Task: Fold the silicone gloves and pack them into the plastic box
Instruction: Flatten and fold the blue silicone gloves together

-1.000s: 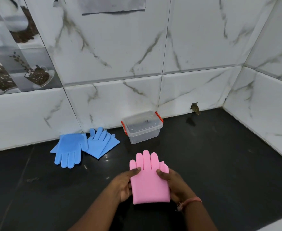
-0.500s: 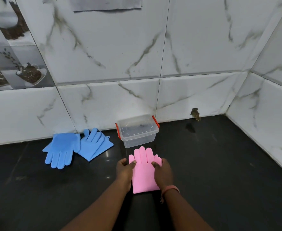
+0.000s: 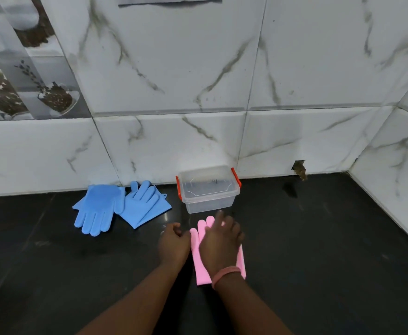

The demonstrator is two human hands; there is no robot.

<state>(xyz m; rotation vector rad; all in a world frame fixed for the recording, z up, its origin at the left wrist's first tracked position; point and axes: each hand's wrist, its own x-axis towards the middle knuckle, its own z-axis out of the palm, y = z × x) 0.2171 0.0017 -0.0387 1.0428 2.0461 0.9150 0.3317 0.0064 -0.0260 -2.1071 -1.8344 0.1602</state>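
A pink silicone glove (image 3: pixel 201 270) lies flat on the black counter, fingers pointing at the wall. My right hand (image 3: pixel 221 241) rests palm-down on top of it and hides most of it. My left hand (image 3: pixel 174 245) sits at the glove's left edge with fingers curled, touching that edge. Just beyond stands the clear plastic box (image 3: pixel 209 198) with orange latches and its lid on. Two blue silicone gloves lie to the left: one (image 3: pixel 96 210) flat with fingers toward me, the other (image 3: pixel 143 204) partly folded against the wall.
White marble-tiled walls close the counter at the back and on the right. A small hole with debris (image 3: pixel 300 169) sits at the wall base right of the box. Dark counter (image 3: pixel 318 250) stretches to the right and left of my arms.
My right hand has moved from the glove's right edge onto the top of it, pressing it flat. The left hand has shifted slightly left and curled. The view has tilted upward.
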